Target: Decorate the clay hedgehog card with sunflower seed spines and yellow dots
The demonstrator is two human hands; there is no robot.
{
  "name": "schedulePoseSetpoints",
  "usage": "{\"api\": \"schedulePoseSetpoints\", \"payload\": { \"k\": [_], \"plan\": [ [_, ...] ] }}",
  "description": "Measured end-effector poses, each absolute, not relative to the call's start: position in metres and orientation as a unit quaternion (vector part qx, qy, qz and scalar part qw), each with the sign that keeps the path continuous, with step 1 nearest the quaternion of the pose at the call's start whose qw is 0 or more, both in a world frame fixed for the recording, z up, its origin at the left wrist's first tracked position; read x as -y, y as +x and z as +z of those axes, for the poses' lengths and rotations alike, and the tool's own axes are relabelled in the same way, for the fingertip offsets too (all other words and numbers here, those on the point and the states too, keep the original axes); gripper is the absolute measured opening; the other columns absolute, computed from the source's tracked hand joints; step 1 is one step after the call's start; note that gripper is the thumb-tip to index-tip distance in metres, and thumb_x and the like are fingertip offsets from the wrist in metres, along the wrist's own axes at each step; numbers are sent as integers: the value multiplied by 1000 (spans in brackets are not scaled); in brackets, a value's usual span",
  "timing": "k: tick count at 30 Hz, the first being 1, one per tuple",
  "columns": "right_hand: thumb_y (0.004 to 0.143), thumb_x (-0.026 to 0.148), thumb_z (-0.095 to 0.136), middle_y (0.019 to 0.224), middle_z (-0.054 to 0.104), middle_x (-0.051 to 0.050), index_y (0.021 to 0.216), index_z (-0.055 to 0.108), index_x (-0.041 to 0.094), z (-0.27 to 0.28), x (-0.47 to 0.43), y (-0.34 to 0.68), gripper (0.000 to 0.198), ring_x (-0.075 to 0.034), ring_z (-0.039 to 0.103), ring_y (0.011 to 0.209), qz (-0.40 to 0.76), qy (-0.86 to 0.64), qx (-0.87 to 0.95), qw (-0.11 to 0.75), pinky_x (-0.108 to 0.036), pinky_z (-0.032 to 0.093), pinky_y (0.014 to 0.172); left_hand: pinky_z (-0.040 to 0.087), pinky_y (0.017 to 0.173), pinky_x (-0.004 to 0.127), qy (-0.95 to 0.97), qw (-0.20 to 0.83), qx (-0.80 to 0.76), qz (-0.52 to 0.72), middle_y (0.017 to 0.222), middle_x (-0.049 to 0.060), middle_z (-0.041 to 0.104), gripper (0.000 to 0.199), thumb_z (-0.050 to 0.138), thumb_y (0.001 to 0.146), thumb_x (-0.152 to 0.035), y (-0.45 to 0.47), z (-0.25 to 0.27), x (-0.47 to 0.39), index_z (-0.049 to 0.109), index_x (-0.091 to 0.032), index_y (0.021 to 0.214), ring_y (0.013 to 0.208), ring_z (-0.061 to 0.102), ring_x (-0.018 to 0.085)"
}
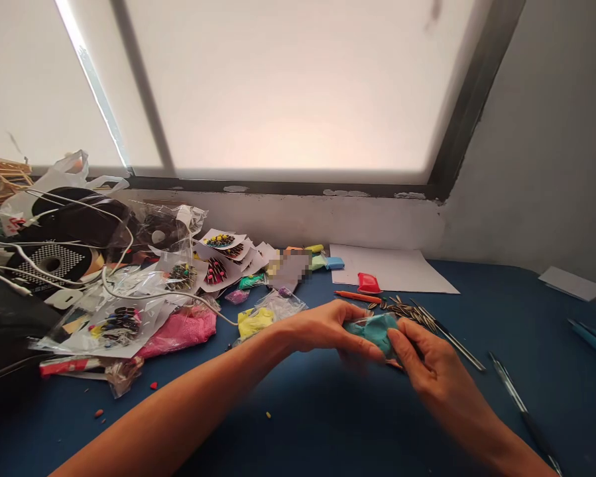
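Note:
A small teal packet (374, 331), soft-looking and in what seems to be clear wrapping, is held up between both hands above the blue table. My left hand (335, 331) grips its left side, thumb across the front. On the right edge, my right hand (427, 354) pinches it between thumb and fingers. Just behind the hands lie a red packet (368, 283), an orange pencil-like stick (358, 297) and a pile of striped seeds (410, 311). Thin metal rods (457, 341) lie beside the seeds. My left fingertips are partly hidden behind the packet.
White paper (402, 262) lies by the wall. At left is a heap of plastic bags, white cables (121, 291), decorated cards (121, 328), a pink bundle (181, 331) and a yellow packet (255, 322). A pen (521, 404) and folded paper (571, 283) lie at right.

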State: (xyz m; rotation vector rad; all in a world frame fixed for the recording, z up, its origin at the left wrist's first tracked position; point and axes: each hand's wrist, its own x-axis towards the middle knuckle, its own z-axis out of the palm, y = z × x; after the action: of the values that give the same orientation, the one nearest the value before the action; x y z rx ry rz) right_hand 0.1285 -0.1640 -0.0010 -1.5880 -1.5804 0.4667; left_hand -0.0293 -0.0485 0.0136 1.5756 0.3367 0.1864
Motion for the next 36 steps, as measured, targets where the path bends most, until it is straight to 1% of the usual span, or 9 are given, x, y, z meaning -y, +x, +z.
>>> {"api": "schedulePoseSetpoints", "payload": {
  "k": [8,13,16,19,22,26,29,32,36],
  "plan": [
    [92,58,39,58,46,2,64,50,23,3,164,129,46,-13,40,51,231,-628,627,398,-25,37,47,45,53,23,725,668,-151,67,72,1,66,33,79,70,-42,-32,12,44,66,-13,81,53,57,9],
    [91,58,39,59,52,1,65,48,24,2,160,137,44,-15,47,53,193,-673,594,397,-26,40,51,49,66,24,732,625,-204,178,98,8,68,41,80,68,-33,-37,19,27,65,-13,101,76,64,13],
    [90,59,37,57,53,1,64,48,24,-1,154,146,45,-15,47,52,174,-695,577,391,-27,40,51,47,60,21,747,539,-287,263,84,6,68,22,66,81,-26,-45,27,12,64,-11,97,66,62,10],
    [90,58,36,57,54,0,62,46,25,-3,151,146,45,-15,47,50,186,-689,590,377,-27,40,49,46,58,20,784,450,-320,285,74,3,66,9,59,79,-10,-51,34,1,65,-11,85,63,59,10],
    [90,57,34,58,56,-1,64,49,25,-2,148,137,44,-15,49,49,205,-673,617,353,-26,42,47,50,65,21,769,436,-336,325,81,5,68,27,46,75,3,-51,37,-2,67,-11,84,71,61,11],
    [91,51,34,64,62,-3,70,56,23,6,130,119,40,-16,54,54,201,-658,652,321,-27,42,50,51,89,26,760,430,-278,400,108,7,66,54,31,62,13,-45,37,5,69,-13,90,104,61,13],
    [94,39,33,79,68,-4,76,58,22,9,104,107,36,-15,60,63,192,-652,673,293,-26,45,59,46,101,32,775,406,-239,422,121,7,62,57,31,61,12,-43,33,10,69,-14,93,118,55,16],
    [98,34,33,80,70,-4,80,61,19,8,82,98,37,-15,64,70,173,-672,675,251,-28,47,66,40,108,37,783,397,-242,413,128,8,58,59,34,58,11,-42,29,12,69,-15,99,126,50,19],
    [96,28,41,89,72,-10,113,60,15,1,79,97,29,-22,67,83,103,-711,666,200,-34,44,70,38,110,37,780,404,-267,395,132,9,57,57,40,62,7,-37,22,13,67,-15,107,129,47,20]
  ]
}}
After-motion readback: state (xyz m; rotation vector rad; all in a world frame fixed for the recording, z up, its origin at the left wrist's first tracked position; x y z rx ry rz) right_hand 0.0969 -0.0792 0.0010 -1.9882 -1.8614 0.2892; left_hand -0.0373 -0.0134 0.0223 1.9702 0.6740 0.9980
